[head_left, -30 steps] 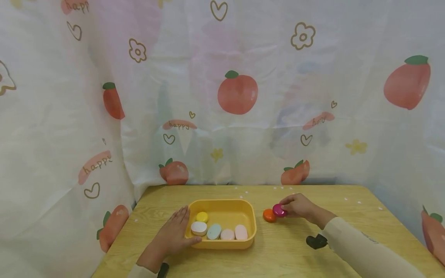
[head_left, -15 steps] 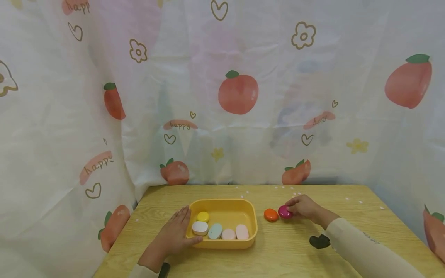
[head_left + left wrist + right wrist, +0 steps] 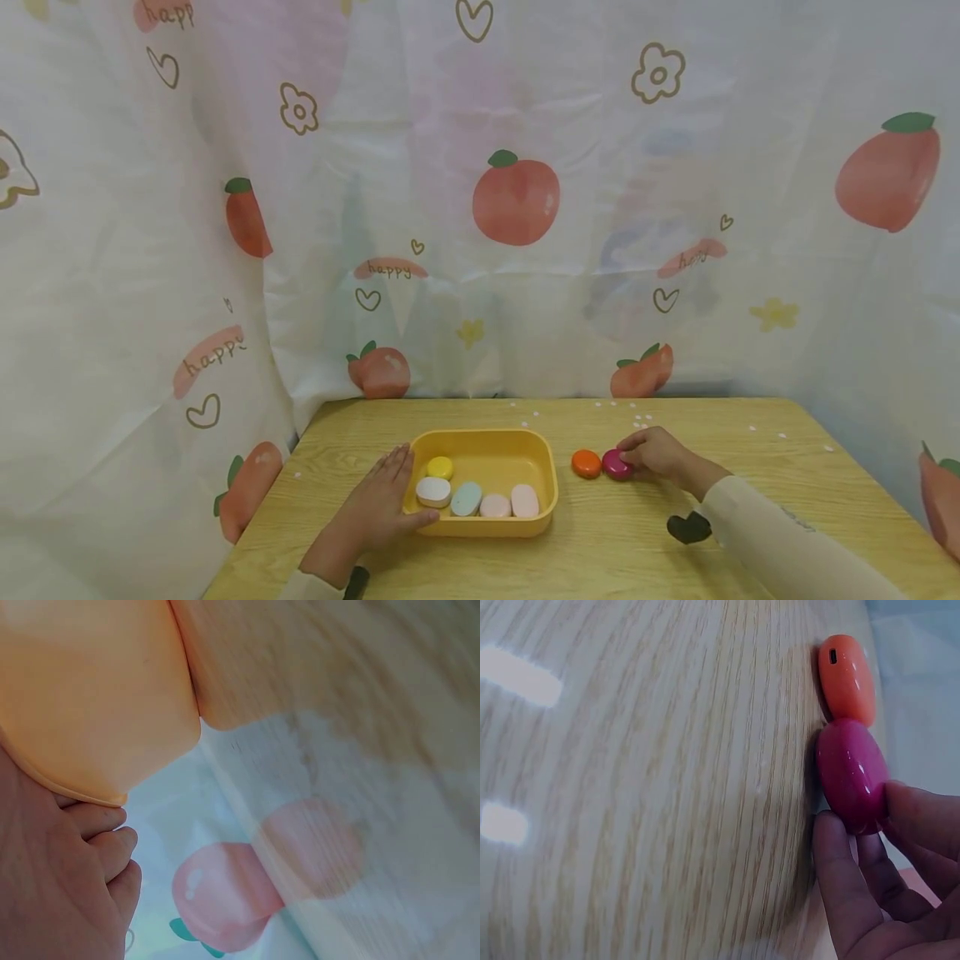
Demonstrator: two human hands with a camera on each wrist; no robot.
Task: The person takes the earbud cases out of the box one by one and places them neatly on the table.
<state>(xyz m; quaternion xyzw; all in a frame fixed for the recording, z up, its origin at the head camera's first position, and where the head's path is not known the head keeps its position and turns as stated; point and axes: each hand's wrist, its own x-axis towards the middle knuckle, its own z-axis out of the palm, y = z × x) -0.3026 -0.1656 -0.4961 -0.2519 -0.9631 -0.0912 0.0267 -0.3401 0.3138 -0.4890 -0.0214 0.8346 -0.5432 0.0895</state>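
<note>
In the head view, my right hand point(image 3: 658, 454) pinches a glossy magenta pebble-shaped thing point(image 3: 617, 465) at the tabletop right of the yellow tray point(image 3: 480, 527). The right wrist view shows thumb and fingers around its near end. Beside it lies an orange pebble-shaped thing point(image 3: 587, 463), with a small dark slot in its side point(image 3: 847, 679). My left hand point(image 3: 380, 500) rests against the tray's left end, fingers extended along the rim and thumb at the front edge. Inside the tray sit a yellow point(image 3: 440, 468), a white point(image 3: 433, 492), a pale green point(image 3: 467, 499) and two pink pieces point(image 3: 525, 501).
The wood-grain table point(image 3: 600, 550) carries small white specks toward its back edge. A white fruit-printed curtain point(image 3: 540, 317) hangs behind and along the sides. A dark strap piece point(image 3: 688, 527) shows under the right wrist.
My right hand has moved the magenta piece a little right and down, from overlapping the orange piece to beside it on the table. The left hand stays at the tray.
</note>
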